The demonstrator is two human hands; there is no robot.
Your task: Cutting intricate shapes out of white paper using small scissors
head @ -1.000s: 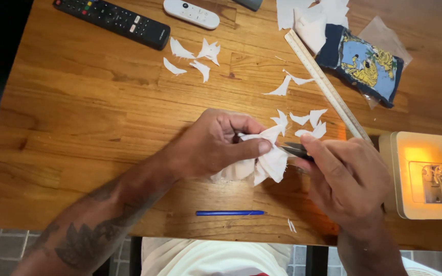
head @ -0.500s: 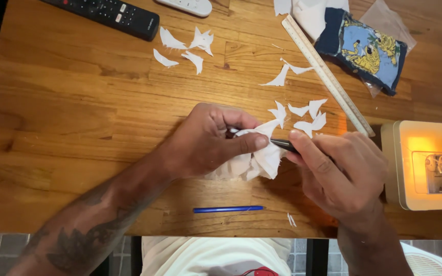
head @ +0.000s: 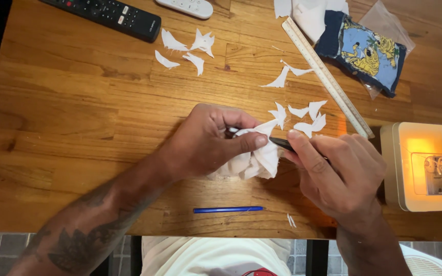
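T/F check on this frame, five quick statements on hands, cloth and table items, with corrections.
1. The left hand grips bunched white fabric. True.
2. The right hand is empty. False: it holds a dark tool against the fabric.
3. A blue pen lies near the table's front edge. True.
4. The ruler is in the left hand. False: it lies on the table.
5. A black remote lies at the far edge. True.

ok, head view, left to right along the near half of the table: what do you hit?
left hand → blue pen → white folded cloth → right hand gripping a dark tool → cream sewing machine
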